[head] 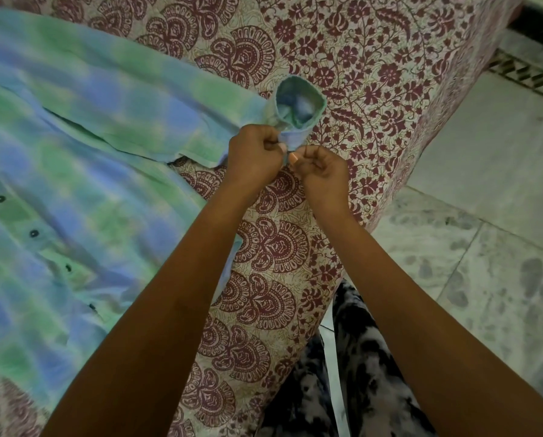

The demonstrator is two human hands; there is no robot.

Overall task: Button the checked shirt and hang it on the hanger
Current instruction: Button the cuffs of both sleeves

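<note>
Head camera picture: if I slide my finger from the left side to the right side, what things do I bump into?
Checked shirt → left hand → right hand → patterned bedsheet → tiled floor.

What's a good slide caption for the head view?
Both hands pinch the checked shirt cuff on the bedspread.

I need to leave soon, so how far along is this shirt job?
Done: the blue-green checked shirt lies spread on the maroon floral bedsheet, its front dark buttons apparently fastened. In hand: the left hand and right hand pinch the sleeve cuff. Left: hanging; no hanger is visible.
</note>
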